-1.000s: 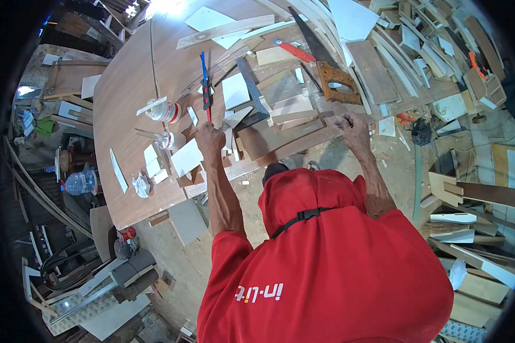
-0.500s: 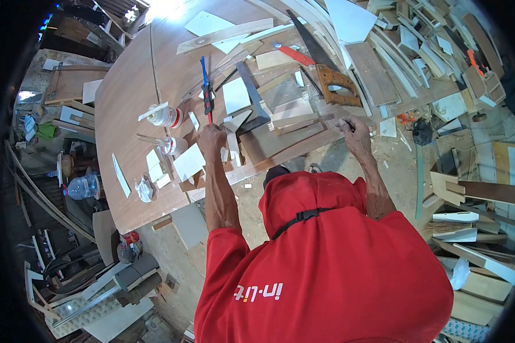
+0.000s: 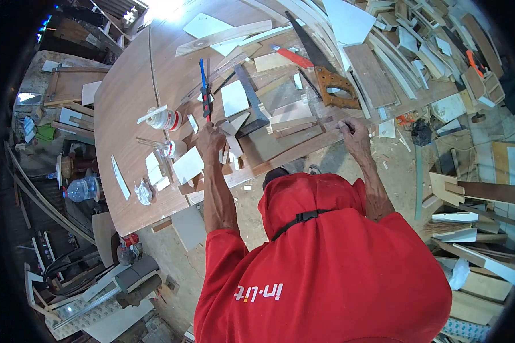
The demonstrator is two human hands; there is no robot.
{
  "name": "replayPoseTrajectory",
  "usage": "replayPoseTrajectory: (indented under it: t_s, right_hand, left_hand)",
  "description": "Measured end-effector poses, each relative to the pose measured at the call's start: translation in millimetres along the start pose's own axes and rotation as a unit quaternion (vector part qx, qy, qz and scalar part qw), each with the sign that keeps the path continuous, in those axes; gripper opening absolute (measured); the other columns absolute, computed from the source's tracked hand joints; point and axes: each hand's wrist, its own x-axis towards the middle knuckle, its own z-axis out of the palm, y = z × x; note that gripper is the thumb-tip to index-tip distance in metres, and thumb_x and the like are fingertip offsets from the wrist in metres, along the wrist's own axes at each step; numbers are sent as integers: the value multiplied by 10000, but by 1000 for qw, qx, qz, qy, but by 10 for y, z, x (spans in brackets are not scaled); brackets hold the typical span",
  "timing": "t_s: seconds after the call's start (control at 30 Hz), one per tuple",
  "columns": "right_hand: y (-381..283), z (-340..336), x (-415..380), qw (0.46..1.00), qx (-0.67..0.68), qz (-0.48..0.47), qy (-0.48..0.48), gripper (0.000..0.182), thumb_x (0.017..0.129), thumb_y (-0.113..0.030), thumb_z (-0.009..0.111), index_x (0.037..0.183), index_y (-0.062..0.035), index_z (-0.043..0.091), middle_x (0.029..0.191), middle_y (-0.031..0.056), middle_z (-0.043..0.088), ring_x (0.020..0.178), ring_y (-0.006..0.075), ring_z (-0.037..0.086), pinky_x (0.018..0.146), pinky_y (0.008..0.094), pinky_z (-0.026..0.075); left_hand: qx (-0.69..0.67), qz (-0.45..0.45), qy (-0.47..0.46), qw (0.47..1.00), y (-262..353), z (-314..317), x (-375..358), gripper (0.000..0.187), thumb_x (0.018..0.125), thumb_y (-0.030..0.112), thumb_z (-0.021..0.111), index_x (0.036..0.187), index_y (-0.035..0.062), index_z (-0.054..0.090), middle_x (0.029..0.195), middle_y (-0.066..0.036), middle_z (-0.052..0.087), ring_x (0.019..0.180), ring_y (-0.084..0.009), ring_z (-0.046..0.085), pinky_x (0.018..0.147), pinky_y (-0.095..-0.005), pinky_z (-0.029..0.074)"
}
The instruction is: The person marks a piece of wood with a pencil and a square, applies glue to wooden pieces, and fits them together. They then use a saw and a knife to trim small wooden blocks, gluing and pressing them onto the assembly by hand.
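My left hand [image 3: 211, 139] is closed above the tabletop, at the red lower end of a long blue, black and red tool [image 3: 206, 100]. What its fingers hold, if anything, is hidden. Just right of it lie small pale wood offcuts [image 3: 234, 144], and below it a white square piece [image 3: 188, 166]. At the front edge of the table, my right hand [image 3: 356, 136] is closed with its fingertips together; anything between them is too small to make out. A handsaw [image 3: 336, 87] with a wooden handle lies beyond that hand. A dark metal square [image 3: 252, 103] rests between the hands.
Two open containers stand left of my left hand: a white tub [image 3: 166, 119] and a jar [image 3: 174, 148] with sticks. A crumpled white wad [image 3: 144, 192] lies nearby. Long strips and boards [image 3: 371, 74] crowd the right side. A person in a red hood [image 3: 320, 274] fills the foreground.
A pale offcut beside my left hand has shifted slightly. My left hand has moved a little left; my right hand stays at the table edge. The view has tilted slightly.
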Motion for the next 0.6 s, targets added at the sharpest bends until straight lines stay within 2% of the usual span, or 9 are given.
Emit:
replayPoseTrajectory:
  t_s: [0.2,0.27,0.3,0.37,0.4,0.47,0.5,0.57,0.6]
  right_hand:
    - [28,8,28,1000,17,-8,18,155,919,-166,597,928,-29,669,766,45,672,660,123,564,639,297,468]
    - [-19,9,43,999,38,-12,34,157,919,-168,602,932,-25,666,778,42,677,664,119,566,646,292,471]
    - [-55,8,53,997,61,-8,52,161,923,-168,601,937,-20,664,792,44,682,667,115,569,649,291,472]
    - [-136,2,82,994,85,-5,71,165,927,-168,600,941,-15,661,805,45,686,671,112,572,651,289,474]
    - [-219,-14,97,991,101,-17,90,168,931,-168,596,946,-13,660,799,44,683,677,110,579,656,285,477]
    - [-461,-87,121,987,117,-27,110,171,936,-168,591,950,-12,660,794,43,679,684,109,586,661,281,480]
    - [-638,-155,142,990,101,-24,91,172,936,-171,594,956,-12,658,777,39,672,688,111,595,670,275,482]
    - [-845,-184,236,994,84,-22,73,173,935,-174,597,961,-13,655,760,36,664,691,113,603,679,270,485]
    - [-905,-165,317,990,91,-95,49,187,930,-180,602,982,-10,656,794,51,666,715,126,614,683,269,493]
  left_hand:
    - [-13,17,27,999,1,-4,80,220,773,94,583,961,-19,602,849,-251,664,851,-408,651,726,-470,499]
    - [14,60,141,988,76,-79,70,213,774,72,585,969,-13,581,848,-244,660,784,-426,639,714,-471,501]
    - [14,60,141,988,125,-140,78,213,774,72,585,969,-13,581,848,-244,660,784,-426,639,714,-471,501]
    - [-15,126,294,947,237,-281,128,288,762,40,597,1042,-20,563,910,-241,643,770,-419,631,734,-457,505]
    - [-16,127,294,947,279,-383,134,288,762,40,597,1042,-20,563,910,-241,643,770,-419,631,734,-457,505]
    - [-127,144,319,928,384,-628,121,343,842,23,594,1176,-18,527,948,-189,655,803,-263,661,680,-360,518]
    - [-127,144,317,929,496,-790,37,343,842,23,594,1176,-18,527,948,-189,655,803,-263,661,680,-360,518]
    - [-369,185,213,886,749,-1065,-163,376,835,0,619,1199,-12,526,1048,-174,618,905,-237,643,777,-341,516]
    - [-369,186,213,885,834,-1061,-192,376,835,0,619,1199,-12,526,1048,-174,618,905,-237,643,777,-341,516]
